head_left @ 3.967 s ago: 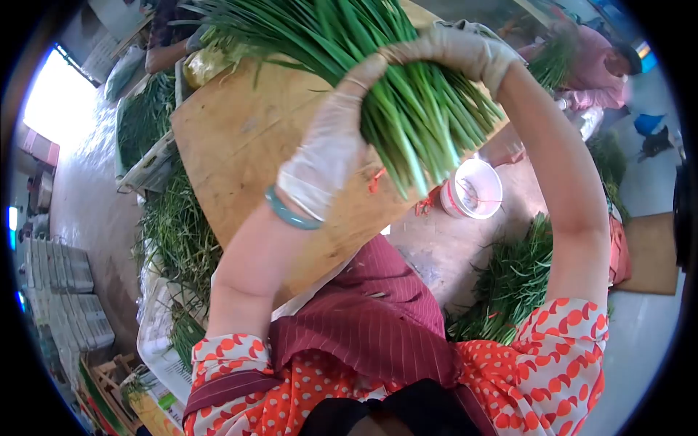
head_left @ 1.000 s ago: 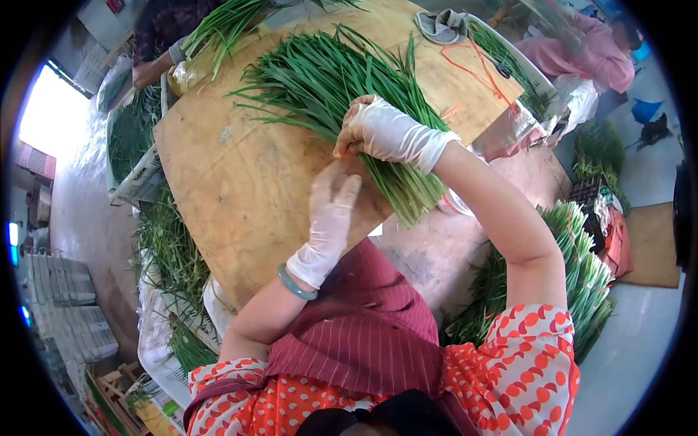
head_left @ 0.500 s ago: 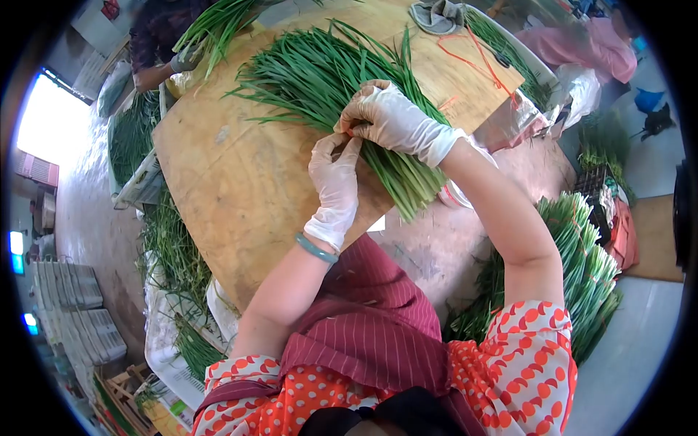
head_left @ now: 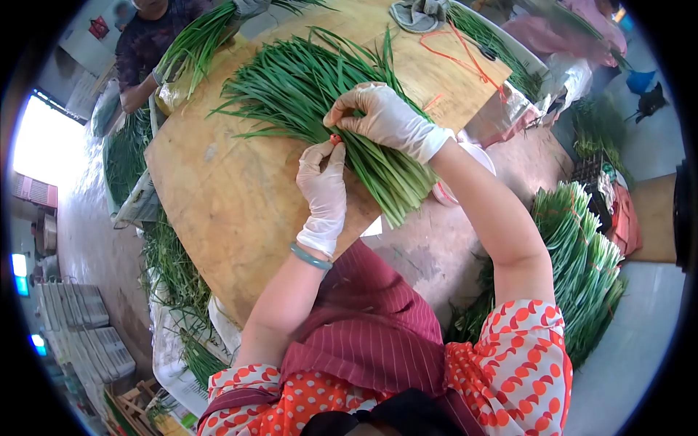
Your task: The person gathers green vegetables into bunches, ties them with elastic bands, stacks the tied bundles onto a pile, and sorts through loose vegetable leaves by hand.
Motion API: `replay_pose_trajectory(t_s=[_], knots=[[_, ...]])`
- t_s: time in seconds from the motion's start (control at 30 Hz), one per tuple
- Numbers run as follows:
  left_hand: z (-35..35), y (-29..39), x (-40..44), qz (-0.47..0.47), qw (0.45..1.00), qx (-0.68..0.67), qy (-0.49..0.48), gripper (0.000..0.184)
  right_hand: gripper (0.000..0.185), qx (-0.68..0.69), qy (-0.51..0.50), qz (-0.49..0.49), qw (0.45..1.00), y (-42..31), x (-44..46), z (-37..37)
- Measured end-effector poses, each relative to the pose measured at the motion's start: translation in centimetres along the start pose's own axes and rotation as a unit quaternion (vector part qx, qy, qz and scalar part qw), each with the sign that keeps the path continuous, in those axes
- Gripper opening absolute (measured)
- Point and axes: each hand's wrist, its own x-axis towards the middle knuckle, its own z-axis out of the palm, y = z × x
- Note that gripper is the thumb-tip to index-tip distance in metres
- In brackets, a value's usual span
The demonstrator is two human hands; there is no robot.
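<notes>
A bunch of garlic chives (head_left: 291, 83) lies across the wooden board, dark leaves toward the far left and pale cut stems toward me. An orange-red tie (head_left: 334, 139) goes round its middle. My left hand (head_left: 322, 192), in a thin white glove, pinches at this tie with thumb and forefinger from the near side. My right hand (head_left: 389, 120), gloved too, lies over the bunch with its fingers curled down on the leaves just beyond the tie. What is under the right fingertips is partly hidden.
Around the wooden board (head_left: 211, 196) are orange strings (head_left: 465, 58) and a grey glove (head_left: 419, 14) at its far edge. Tied chive bunches (head_left: 574, 247) are stacked on my right. Loose greens (head_left: 174, 269) lie at left. Across the board, a person (head_left: 149, 51) handles more chives (head_left: 200, 43).
My right fingers have lifted slightly away from my left fingertips, exposing the orange-red tie. The whole view has shifted a little; the person opposite has moved their hands on the other chives.
</notes>
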Motion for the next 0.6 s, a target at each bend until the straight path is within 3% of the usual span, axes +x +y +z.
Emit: replay_pose_trajectory(t_s=[0.1,0.17,0.2,0.27,0.37,0.47,0.57,0.6], knots=[[0.0,-0.2,0.3,0.018,1.000,-0.004,-0.009,0.006,0.013,0.086,0.075,0.006,0.994,1.8,0.2,-1.1],[-0.1,-0.2,0.3,0.018,1.000,-0.018,-0.009,0.007,0.015,0.080,0.170,0.069,0.980,4.5,-0.2,-2.8],[-0.1,-0.4,0.2,0.014,1.000,-0.023,-0.003,0.007,0.018,0.008,0.184,0.079,0.980,6.7,-0.9,-3.8],[0.0,-0.6,0.1,0.009,1.000,-0.030,0.001,0.007,0.017,-0.192,0.131,0.225,0.946,11.0,-3.0,-5.2],[-0.2,-0.8,0.2,0.014,0.999,-0.031,-0.009,0.007,0.019,-0.284,0.088,0.239,0.924,19.5,-7.2,-3.8],[-0.2,-0.5,0.1,-0.014,0.999,-0.048,-0.009,0.006,0.020,-0.352,0.078,0.244,0.900,22.7,-8.7,-4.2],[-0.2,-0.4,0.0,-0.045,0.996,-0.077,-0.005,0.005,0.018,-0.318,0.033,0.234,0.918,21.9,-9.4,-5.1],[-0.1,0.0,0.0,-0.050,0.995,-0.084,-0.006,0.005,0.016,-0.258,0.012,0.273,0.927,15.9,-8.5,-6.0]])
